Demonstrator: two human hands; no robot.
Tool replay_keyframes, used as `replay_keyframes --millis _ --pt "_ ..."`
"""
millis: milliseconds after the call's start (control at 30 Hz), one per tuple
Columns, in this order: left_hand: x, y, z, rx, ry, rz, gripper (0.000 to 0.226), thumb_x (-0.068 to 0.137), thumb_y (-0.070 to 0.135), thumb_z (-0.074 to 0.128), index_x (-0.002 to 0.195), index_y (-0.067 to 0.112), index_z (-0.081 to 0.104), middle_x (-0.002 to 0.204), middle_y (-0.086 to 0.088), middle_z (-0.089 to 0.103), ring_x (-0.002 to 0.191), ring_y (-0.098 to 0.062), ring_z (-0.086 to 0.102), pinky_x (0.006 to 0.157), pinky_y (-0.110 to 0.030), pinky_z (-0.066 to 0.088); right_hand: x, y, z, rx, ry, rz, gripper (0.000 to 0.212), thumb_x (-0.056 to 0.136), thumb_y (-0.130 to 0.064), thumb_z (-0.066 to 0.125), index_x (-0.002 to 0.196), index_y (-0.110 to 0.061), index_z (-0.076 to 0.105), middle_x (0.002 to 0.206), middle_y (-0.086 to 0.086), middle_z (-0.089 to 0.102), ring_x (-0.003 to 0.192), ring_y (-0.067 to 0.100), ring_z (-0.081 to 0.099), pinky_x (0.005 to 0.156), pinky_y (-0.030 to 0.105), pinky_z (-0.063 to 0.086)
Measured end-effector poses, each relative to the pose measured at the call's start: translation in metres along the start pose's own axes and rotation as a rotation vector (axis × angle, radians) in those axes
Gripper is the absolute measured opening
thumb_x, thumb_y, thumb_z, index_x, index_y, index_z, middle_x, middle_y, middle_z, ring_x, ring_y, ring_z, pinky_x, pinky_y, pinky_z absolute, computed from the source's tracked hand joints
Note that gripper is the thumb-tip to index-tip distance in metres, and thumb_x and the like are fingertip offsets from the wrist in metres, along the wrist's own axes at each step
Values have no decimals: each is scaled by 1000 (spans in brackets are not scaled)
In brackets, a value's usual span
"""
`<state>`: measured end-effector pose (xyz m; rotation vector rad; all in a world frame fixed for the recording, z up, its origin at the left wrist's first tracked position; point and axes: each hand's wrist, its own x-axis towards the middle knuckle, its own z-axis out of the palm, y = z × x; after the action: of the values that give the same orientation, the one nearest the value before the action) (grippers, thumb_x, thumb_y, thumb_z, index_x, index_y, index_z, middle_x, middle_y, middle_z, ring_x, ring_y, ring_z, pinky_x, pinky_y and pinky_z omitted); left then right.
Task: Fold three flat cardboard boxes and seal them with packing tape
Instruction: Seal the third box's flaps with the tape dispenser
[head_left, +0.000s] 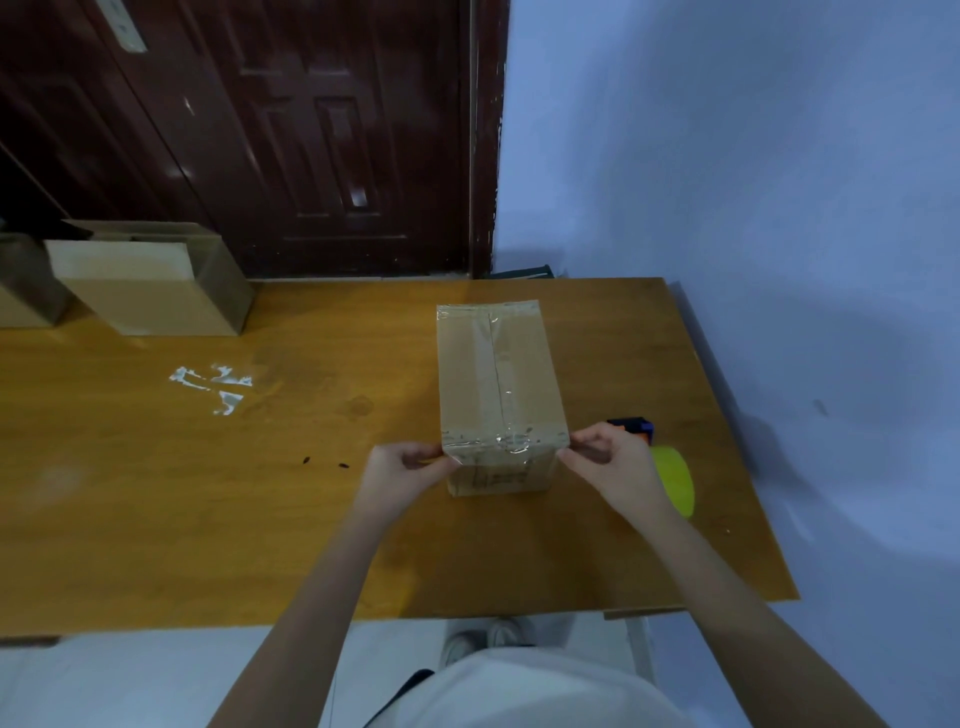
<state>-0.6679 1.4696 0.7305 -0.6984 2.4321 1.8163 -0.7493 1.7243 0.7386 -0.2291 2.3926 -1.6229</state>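
The sealed brown cardboard box (498, 395) served as the landmark, standing upright on the orange-brown wooden table (208, 493), towards its right side. At the box's near top edge, the left hand (402, 467) pinched the left corner and the right hand (602, 460) pinched the right corner, fingers curled onto the cardboard, probably to press the glossy, wrinkled clear tape down over the edge or to steady the box before shifting it. Tape ran along the top seam and across both ends, so this box looked finished. Just right of the box, behind the right hand, lay a yellow roll of packing tape (675, 480) and a dark blue-and-orange tool (631, 427), within easy reach. Left of the box, shiny tape scraps (213, 387) clung to the tabletop. Far left, 2 more matte cardboard boxes (156, 280) waited; their state was unclear.
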Motion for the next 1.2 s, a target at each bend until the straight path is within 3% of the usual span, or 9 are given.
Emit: replay_keyframes --millis 167,300,467,533,633,733,800,1000,1200 --pt "3 9 4 46 30 -19 16 66 35 84 71 28 70 74 7 73 73 -13 70 72 -43 59 0 -3 3 -179 -11 -40 17 76 -21 79 79 -24 62 79 -15 68 73 -4 65 64 10 50" --pt "2 13 5 113 20 -14 33 66 38 83 87 17 68 90 2 71 82 -14 68 78 -39 57 -2 1 9 -283 -45 -58 17 78 -27 77 85 -21 63 80 -12 68 73 -3 64 66 12 52" --pt "0 16 -6 189 42 27 37 82 22 72 114 13 56 109 3 61 88 -10 62 70 -24 49 -5 -2 -5 -280 -54 -141 35 89 -11 64 122 -12 57 110 -4 61 101 6 60 87 20 50" --pt "-3 23 -11 218 145 86 26 89 30 63 113 21 57 109 9 59 92 -5 58 66 -17 44 -4 -9 -12 -315 29 -271 30 91 -7 59 121 -10 60 116 -2 58 105 9 58 90 19 48" --pt "-3 34 -8 412 187 297 31 87 43 62 114 28 62 114 12 55 94 -5 55 77 -25 47 2 -25 -12 -430 36 -454 24 91 -18 62 114 -13 67 121 -5 58 112 5 51 94 10 37" --pt "-1 38 3 614 134 437 36 83 42 67 116 26 64 126 9 52 111 -12 52 88 -32 46 10 -33 -6 -577 -91 -557 24 87 -27 67 108 -16 70 123 -5 61 116 8 50 98 25 38" --pt "-1 35 6 678 140 478 35 83 40 69 114 24 65 129 5 51 115 -16 52 84 -33 49 14 -30 -5 -616 -136 -585 23 85 -28 69 106 -18 71 122 -6 62 118 8 49 99 29 40" --pt "-6 22 7 801 170 686 36 84 35 65 110 11 67 126 -9 58 93 -24 67 60 -35 56 17 -15 -6 -560 -143 -639 26 85 -30 64 107 -17 70 124 -6 62 124 6 45 102 30 42" --pt "-5 11 17 983 203 786 56 100 41 27 111 -1 63 121 -23 59 92 -32 68 51 -33 56 10 9 2 -775 -96 -802 38 81 0 70 119 -5 64 133 9 56 130 27 47 98 43 48"
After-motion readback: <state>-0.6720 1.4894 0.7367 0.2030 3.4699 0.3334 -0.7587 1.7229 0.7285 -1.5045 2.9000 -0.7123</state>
